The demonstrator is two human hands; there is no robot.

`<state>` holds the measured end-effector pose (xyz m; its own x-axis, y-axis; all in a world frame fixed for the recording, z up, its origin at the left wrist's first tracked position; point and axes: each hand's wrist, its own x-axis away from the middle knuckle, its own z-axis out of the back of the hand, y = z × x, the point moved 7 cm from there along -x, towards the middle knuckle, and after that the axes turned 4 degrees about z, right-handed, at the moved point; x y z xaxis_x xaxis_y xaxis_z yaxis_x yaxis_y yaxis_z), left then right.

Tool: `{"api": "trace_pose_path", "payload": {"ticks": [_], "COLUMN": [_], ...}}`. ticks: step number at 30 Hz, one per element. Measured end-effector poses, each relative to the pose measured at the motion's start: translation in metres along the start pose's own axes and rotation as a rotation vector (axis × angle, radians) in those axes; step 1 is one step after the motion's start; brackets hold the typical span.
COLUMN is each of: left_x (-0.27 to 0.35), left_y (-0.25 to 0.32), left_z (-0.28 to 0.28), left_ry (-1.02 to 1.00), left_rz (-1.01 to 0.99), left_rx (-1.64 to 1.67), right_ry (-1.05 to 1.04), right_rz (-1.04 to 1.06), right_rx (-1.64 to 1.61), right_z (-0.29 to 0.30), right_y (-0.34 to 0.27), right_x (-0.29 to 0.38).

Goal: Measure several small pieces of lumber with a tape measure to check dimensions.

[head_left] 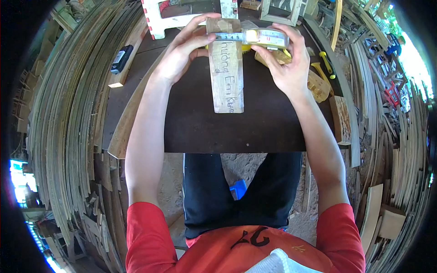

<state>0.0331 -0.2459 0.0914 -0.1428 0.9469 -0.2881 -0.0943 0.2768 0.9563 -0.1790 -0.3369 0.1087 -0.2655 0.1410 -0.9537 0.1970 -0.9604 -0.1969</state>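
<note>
A pale wooden block (227, 76) with handwriting along its face lies lengthwise before me on a dark tabletop (235, 133). Across its upper part runs a tape measure's blade (228, 36), with printed numbers showing. My left hand (182, 47) grips the block's left edge, its thumb on the blade's end. In my right hand (290, 58) is the clear-cased tape measure (266, 37), held between thumb and fingers just right of the block. Something yellow (245, 48) shows partly from behind the block; what it is I cannot tell.
A black device (122, 59) rests on a wooden plank (131, 56) at left. Right of the block lie a yellow-handled tool (327, 65), a wood piece (318, 87) and another block (340, 119). A white plastic stool (191, 20) stands beyond. Stacked wood strips (65, 112) flank the table.
</note>
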Motion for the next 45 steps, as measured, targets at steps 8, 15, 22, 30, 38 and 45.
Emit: {"api": "trace_pose_path", "payload": {"ticks": [8,15,22,30,38,45], "left_x": [-0.002,-0.003,-0.004,-0.003,-0.001,-0.003], "left_y": [0.004,0.0,0.002,-0.011,-0.016,-0.021], "left_z": [-0.002,-0.004,-0.003,0.005,0.001,0.004], "left_ry": [0.036,0.078,0.001,0.09,0.116,0.086], "left_rz": [0.127,0.107,0.081,0.049,0.067,0.107], "left_rx": [0.124,0.136,0.117,-0.064,0.011,0.094], "right_ry": [-0.025,-0.018,-0.008,-0.058,-0.126,-0.175], "right_rz": [-0.08,-0.195,-0.077,-0.033,-0.013,-0.105], "right_rx": [-0.058,-0.217,-0.036,-0.109,-0.141,-0.189], "right_z": [-0.004,-0.011,-0.007,-0.01,-0.014,-0.017], "right_y": [0.008,0.009,0.002,0.007,-0.001,-0.001], "right_x": [0.007,0.005,-0.002,0.002,-0.001,0.003]}}
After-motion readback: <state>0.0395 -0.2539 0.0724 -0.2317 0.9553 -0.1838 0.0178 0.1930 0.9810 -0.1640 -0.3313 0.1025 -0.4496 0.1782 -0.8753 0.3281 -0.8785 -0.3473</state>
